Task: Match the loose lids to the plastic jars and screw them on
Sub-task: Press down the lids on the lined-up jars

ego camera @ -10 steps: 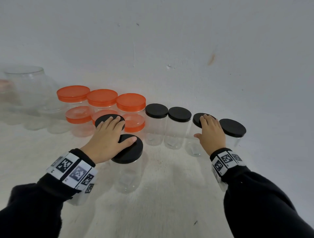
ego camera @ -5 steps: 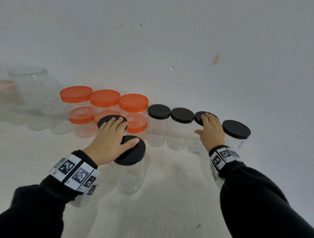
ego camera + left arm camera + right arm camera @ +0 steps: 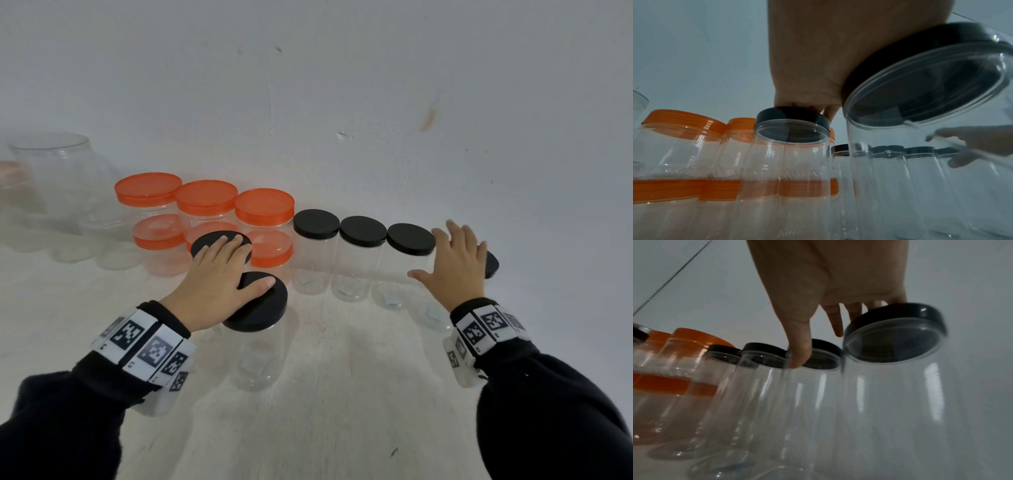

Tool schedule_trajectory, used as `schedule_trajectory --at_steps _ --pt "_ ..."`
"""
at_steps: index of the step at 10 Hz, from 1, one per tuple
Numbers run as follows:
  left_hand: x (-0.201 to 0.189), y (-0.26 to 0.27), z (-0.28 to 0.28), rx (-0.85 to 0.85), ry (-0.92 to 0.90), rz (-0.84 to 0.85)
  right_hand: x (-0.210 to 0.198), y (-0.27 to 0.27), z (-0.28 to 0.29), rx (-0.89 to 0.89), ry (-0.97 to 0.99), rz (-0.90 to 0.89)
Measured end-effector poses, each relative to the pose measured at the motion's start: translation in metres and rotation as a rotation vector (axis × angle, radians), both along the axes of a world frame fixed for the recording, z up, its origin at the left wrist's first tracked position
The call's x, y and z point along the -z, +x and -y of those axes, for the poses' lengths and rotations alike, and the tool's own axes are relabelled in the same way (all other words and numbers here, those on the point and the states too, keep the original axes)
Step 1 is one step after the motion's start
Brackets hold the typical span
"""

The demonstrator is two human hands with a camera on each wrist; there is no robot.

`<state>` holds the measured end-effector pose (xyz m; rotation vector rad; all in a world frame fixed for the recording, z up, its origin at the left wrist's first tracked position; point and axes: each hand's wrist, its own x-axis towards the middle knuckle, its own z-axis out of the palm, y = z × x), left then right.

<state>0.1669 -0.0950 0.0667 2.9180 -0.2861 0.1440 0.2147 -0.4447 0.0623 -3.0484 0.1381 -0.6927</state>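
Note:
Clear plastic jars with black lids stand in a row by the wall. My left hand (image 3: 219,281) lies flat over two of them: its fingers rest on the farther lid (image 3: 205,241), its thumb and palm on the nearer lid (image 3: 263,308). In the left wrist view, the nearer lid (image 3: 920,81) sits close to the palm and the farther lid (image 3: 791,116) under the fingertips. My right hand (image 3: 452,263), fingers spread and straight, rests on the rightmost black lid (image 3: 492,264), which it mostly hides. In the right wrist view, that lid (image 3: 896,331) lies under the fingers.
Three more black-lidded jars (image 3: 363,231) stand between my hands. Orange-lidded jars (image 3: 205,195) are stacked two high at the back left. Large clear lidless jars (image 3: 58,171) stand at the far left. The white wall (image 3: 342,102) runs right behind the rows.
My right hand has moved right, off the third black lid in the row and onto the rightmost one. The left hand has stayed on its two lids.

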Motion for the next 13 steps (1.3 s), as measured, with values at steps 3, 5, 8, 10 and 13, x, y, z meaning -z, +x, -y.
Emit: schedule_trajectory --at_steps 3,5,8,10,13 --pt "0.001 0.002 -0.001 0.004 0.027 0.008 -0.005 -0.021 0.029 0.050 0.483 0.009" --pt "0.002 0.003 -0.001 0.005 0.026 0.012 0.000 -0.046 0.007 -0.027 0.430 0.029" --pt "0.002 0.002 -0.001 0.004 0.024 0.001 0.012 -0.061 -0.014 -0.247 0.326 -0.056" --pt "0.001 0.001 -0.001 0.006 0.020 0.001 0.020 -0.056 -0.017 -0.277 0.349 0.005" --pt "0.000 0.001 0.000 0.008 0.025 0.007 0.024 -0.051 -0.019 -0.272 0.312 0.028"
